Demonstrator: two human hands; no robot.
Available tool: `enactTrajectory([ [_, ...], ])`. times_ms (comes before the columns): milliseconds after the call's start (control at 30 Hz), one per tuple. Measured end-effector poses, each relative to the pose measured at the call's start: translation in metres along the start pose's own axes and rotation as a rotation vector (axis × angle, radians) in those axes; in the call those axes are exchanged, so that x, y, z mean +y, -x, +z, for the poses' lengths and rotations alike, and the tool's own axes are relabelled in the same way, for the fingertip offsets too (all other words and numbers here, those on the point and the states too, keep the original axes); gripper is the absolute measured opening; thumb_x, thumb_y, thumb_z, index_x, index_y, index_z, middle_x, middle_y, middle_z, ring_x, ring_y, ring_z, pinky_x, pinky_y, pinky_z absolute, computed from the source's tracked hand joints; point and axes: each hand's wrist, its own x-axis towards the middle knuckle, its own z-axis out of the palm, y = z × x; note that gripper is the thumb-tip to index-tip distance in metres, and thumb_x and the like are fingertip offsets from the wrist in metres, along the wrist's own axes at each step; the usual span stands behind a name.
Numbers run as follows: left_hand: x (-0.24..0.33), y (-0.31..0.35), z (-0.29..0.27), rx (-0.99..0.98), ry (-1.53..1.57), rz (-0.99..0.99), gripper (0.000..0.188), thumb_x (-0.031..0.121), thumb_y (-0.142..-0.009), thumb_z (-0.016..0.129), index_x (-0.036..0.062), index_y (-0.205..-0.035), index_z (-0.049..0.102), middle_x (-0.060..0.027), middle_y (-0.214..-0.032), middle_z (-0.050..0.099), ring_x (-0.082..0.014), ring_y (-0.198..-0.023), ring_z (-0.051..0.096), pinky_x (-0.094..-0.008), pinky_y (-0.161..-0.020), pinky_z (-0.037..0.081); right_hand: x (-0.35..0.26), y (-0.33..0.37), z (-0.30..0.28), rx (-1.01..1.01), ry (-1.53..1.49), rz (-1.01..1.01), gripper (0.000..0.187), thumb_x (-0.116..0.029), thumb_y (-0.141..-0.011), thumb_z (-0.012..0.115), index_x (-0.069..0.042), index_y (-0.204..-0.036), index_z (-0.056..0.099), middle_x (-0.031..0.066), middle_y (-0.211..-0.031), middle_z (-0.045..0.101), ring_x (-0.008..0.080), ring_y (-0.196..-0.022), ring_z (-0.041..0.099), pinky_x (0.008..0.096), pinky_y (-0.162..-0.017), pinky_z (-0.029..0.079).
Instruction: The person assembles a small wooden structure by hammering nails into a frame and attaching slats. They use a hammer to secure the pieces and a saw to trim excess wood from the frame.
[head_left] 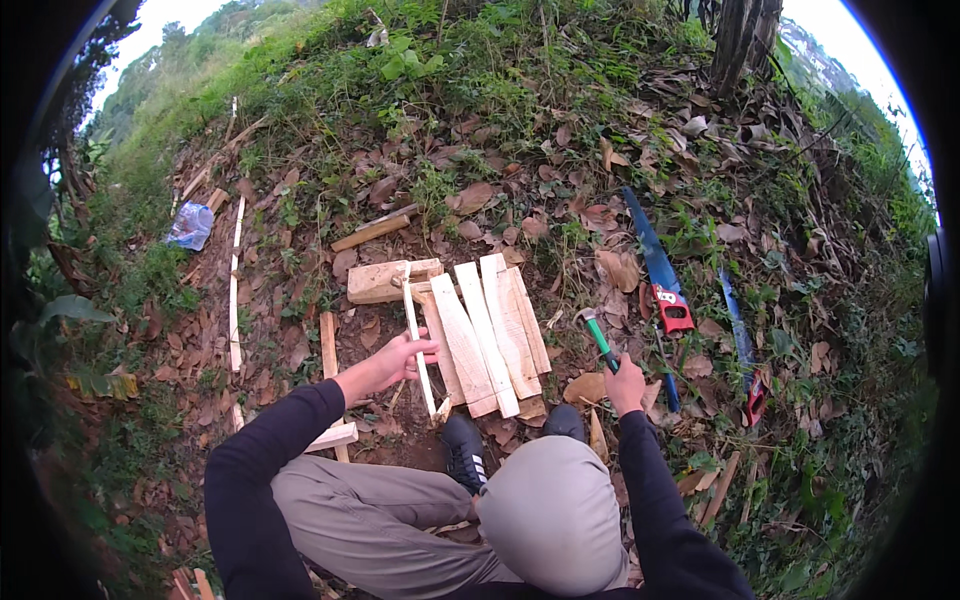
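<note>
My left hand [390, 362] is closed around a narrow wooden slat [413, 320], which stands on edge at the left side of several pale boards [468, 350]. These boards lie side by side in front of my shoes, slightly fanned. In my right hand [625, 384] is a hammer [600, 338] with a green and black handle, its metal head pointing up and away from me, to the right of the boards. A thick wooden block [372, 284] lies beyond the slat, by the boards' far left corner.
Two handsaws, one with a red handle [673, 308] and another [740, 335] farther right, lie on the leaf-covered ground. A short wood piece [372, 232] rests beyond the block. At left are a long thin strip [235, 290] and a clear plastic bag [191, 226]. A tree trunk [745, 45] stands far right.
</note>
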Motion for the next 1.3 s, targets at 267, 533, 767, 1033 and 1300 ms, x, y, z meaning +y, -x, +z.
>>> enactTrajectory([
  [267,0.077,-0.012,0.059,0.142,0.156,0.032,0.019,0.016,-0.093,0.067,0.0089,-0.098,0.05,0.0082,-0.064,0.032,-0.0063,-0.048,0.036,-0.0316,-0.05,0.042,-0.038,0.012,-0.057,0.009,-0.098,-0.313,0.035,-0.02,-0.087,0.073,-0.003,-0.113,0.058,0.0139,-0.086,0.065,0.0308,-0.084,0.067,0.0413,-0.076,0.054],
  [533,0.137,0.035,0.036,0.029,-0.162,-0.132,0.019,0.02,-0.094,0.068,0.0117,-0.086,0.052,0.0089,-0.058,0.028,-0.0046,-0.045,0.026,-0.0263,-0.043,0.025,-0.008,0.04,-0.106,-0.061,-0.514,-0.106,0.022,-0.014,-0.093,0.07,-0.002,-0.111,0.063,0.0089,-0.082,0.07,0.0171,-0.074,0.067,0.0322,-0.067,0.054],
  [767,0.122,0.011,0.026,0.087,-0.882,-0.031,0.049,0.049,-0.085,0.078,0.0075,-0.072,0.056,0.0037,-0.057,0.033,-0.0119,-0.047,0.033,-0.0322,-0.045,0.026,0.009,0.063,-0.14,-0.114,-0.784,0.02,0.018,-0.012,-0.1,0.063,-0.001,-0.113,0.063,0.0077,-0.087,0.071,0.0129,-0.077,0.068,0.0272,-0.069,0.054],
  [1033,0.094,-0.068,-0.033,0.07,-1.381,0.263,0.052,0.041,-0.075,0.081,0.0054,-0.112,0.07,-0.0187,-0.096,0.072,-0.0342,-0.097,0.07,-0.0459,-0.083,0.054,-0.062,0.065,-0.236,0.02,-0.938,-0.159,0.016,-0.01,-0.104,0.058,-0.001,-0.116,0.061,0.0037,-0.086,0.067,0.0107,-0.081,0.064,0.0258,-0.077,0.051],
  [1300,0.193,0.061,0.0,0.329,-1.491,0.649,0.059,0.04,-0.094,0.067,0.0081,-0.141,0.053,-0.0202,-0.134,0.061,-0.0335,-0.128,0.057,-0.0453,-0.106,0.047,-0.214,0.042,-0.31,0.098,-0.6,-0.582,0.013,-0.01,-0.098,0.064,-0.002,-0.109,0.063,0.0049,-0.07,0.065,0.0104,-0.066,0.064,0.0275,-0.063,0.048],
])
